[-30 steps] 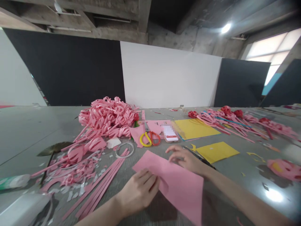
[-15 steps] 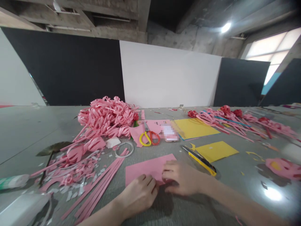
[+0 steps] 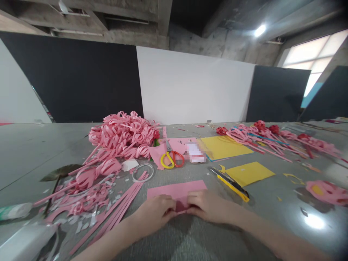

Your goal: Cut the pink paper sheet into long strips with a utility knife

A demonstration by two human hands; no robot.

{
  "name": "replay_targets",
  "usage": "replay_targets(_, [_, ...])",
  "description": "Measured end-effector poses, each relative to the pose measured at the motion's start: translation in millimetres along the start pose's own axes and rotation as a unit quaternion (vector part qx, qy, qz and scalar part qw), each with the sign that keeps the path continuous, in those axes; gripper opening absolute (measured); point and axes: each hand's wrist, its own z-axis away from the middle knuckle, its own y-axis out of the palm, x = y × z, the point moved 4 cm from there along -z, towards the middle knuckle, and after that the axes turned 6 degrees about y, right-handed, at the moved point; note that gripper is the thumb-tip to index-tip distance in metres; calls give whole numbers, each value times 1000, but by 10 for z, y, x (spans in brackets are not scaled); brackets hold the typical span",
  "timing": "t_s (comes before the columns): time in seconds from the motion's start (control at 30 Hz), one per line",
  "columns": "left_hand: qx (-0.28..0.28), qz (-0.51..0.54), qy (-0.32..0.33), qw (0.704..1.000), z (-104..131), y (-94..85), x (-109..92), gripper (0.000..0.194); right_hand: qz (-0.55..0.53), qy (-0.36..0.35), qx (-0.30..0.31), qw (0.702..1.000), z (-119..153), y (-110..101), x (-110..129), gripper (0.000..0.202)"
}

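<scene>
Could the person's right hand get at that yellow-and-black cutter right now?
Probably yes: the cutter lies close by, on the right hand's outer side, and nothing seems to cover it. But that hand is pinching the pink sheet, so it would likely have to let go first.

The grey bench (image 3: pixel 282 210) catches a bright glare (image 3: pixel 314 221) on its right side. At left lie a heap of pink paper curls (image 3: pixel 122 132), loose pink strips (image 3: pixel 129 197) and many paper scraps (image 3: pixel 89 197); a pale ring (image 3: pixel 133 174) overlaps the strips' far ends. Right of centre, a yellow-and-black cutter (image 3: pixel 231 185) lies just beside a small yellow sheet (image 3: pixel 251 173), and a pink, yellow-patched object (image 3: pixel 327 192) rests farther right
</scene>
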Motion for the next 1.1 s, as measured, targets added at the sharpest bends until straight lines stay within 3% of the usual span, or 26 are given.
replay_targets(0.23, [-2,10,-46,999,22,-13,42,20,-71,32,10,997,0,-37,-21,18])
replay_targets(0.57, [10,-21,-47,999,34,-1,21,26,-24,88,-2,996,7,-26,-73,10])
replay_targets(1.1, [29,-103,-38,994,11,44,-34,21,4,75,-5,997,-6,13,-102,9])
